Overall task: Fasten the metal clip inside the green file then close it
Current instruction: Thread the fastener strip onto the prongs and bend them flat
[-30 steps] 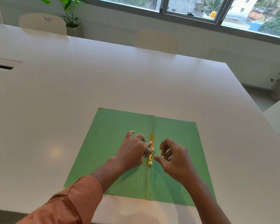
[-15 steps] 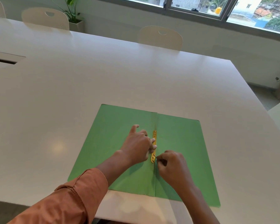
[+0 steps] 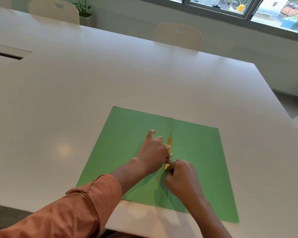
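Green file [image 3: 131,152]: lies open and flat on the white surface [image 3: 93,86], near the edge closest to you, both covers spread to either side of the centre fold. The fold runs away from you, roughly up the middle of the sheet. The near right corner reaches almost to the surface's edge.

Metal clip [image 3: 169,148]: a narrow gold-coloured strip lying along the fold, in the middle part of its length. Its far end is bare and tapers to a thin prong pointing away from you; its near end is covered by your fingers.

Left hand [image 3: 153,151]: yours, resting on the left cover just beside the fold. The fingers curl over and press on the middle of the clip; the index finger sticks out away from you over the green card, apart from the clip. A rust-orange sleeve [image 3: 72,210] covers the forearm to just short of the wrist.

Right hand [image 3: 182,176]: yours, lying on the right cover, closed into a loose fist. Its fingertips pinch at the near end of the clip, touching the left hand's fingers there. Whether the strip is truly gripped between them, you cannot tell; the knuckles hide it.

Surroundings: two pale chairs [image 3: 178,36] at the far side of the surface, a potted plant [image 3: 84,12] behind the left one, and a window [image 3: 248,7] along the far wall.
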A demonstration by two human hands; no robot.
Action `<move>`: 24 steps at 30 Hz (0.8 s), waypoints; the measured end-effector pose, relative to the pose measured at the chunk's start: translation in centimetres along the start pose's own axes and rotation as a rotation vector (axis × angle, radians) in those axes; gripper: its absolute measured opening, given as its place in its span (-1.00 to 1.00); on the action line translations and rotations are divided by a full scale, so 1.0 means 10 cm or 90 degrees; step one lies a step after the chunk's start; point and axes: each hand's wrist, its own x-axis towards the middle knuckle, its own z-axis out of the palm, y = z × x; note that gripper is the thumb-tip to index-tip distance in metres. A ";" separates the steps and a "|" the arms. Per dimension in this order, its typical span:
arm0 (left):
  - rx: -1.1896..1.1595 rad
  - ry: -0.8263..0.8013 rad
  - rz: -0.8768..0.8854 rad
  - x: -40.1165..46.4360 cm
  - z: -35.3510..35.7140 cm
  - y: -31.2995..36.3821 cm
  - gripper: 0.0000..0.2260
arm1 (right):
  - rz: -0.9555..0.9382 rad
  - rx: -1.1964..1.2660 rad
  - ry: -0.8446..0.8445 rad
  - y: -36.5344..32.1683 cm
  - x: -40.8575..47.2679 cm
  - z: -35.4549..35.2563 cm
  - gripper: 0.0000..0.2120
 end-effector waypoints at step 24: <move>0.005 0.001 0.000 -0.01 0.02 -0.01 -0.74 | 0.042 0.134 0.158 0.23 -0.22 0.36 -0.85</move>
